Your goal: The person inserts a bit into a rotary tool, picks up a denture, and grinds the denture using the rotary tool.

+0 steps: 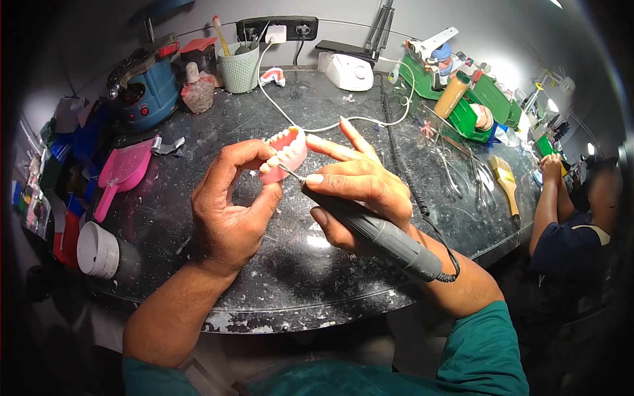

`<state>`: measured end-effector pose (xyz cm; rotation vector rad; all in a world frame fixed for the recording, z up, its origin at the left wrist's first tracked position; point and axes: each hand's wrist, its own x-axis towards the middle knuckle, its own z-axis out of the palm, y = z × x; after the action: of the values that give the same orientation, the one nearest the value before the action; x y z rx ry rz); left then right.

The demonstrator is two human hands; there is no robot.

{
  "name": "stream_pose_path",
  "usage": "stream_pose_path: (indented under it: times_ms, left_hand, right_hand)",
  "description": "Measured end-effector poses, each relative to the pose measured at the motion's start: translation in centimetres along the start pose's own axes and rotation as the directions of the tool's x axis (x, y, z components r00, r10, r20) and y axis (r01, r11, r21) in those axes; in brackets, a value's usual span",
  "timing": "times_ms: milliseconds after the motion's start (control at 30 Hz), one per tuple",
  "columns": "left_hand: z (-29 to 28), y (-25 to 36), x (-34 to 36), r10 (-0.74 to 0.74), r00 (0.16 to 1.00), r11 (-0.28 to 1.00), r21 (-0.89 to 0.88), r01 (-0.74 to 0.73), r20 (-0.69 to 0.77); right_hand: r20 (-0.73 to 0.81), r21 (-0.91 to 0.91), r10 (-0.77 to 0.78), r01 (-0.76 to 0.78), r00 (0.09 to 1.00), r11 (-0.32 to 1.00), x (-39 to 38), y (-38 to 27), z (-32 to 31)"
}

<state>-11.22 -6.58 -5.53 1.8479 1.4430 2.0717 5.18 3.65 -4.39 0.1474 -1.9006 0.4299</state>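
My left hand [231,204] pinches a pink denture with white teeth [284,154] between thumb and fingers, above the dark speckled worktop [290,277]. My right hand [360,185] grips a grey rotary handpiece [376,234] like a pen. Its thin metal bur touches the denture's lower right edge. A black coiled cable [413,188] runs from the handpiece's rear end across the worktop toward the back.
At the left lie a pink dustpan [122,170], a white cup [98,249] and a blue machine [148,86]. A mint holder [239,66], a white control box [350,71] and green trays [472,109] stand at the back. A brush [507,179] and another person [568,224] are at the right.
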Motion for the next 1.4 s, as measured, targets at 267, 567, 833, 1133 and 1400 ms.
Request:
stream_pose_path:
  times_ms: [267,567,833,1133,1400]
  left_hand:
    - [-0.17,0.04,0.03,0.034,0.999,0.998,0.047,-0.034,0.012]
    - [-0.21,0.07,0.11,0.040,0.999,0.997,0.066,-0.041,0.014]
    - [-0.24,0.13,0.19,0.053,0.998,0.995,0.083,-0.054,0.017]
    - [-0.20,0.24,0.06,0.026,1.000,0.996,0.081,-0.027,0.014]
    - [-0.25,0.02,0.02,0.011,1.000,0.998,0.054,-0.012,0.007]
  right_hand:
    - [-0.025,0.004,0.017,-0.017,1.000,1.000,0.04,-0.10,0.01]
    - [-0.020,-0.013,0.020,-0.020,1.000,1.000,-0.06,0.00,0.01]
    - [-0.003,-0.002,0.017,-0.017,1.000,1.000,0.07,-0.07,-0.10]
    - [-0.007,0.013,0.013,-0.013,1.000,1.000,-0.10,0.02,-0.11]
    - [0.009,0.027,-0.001,0.001,1.000,1.000,0.07,0.07,-0.26]
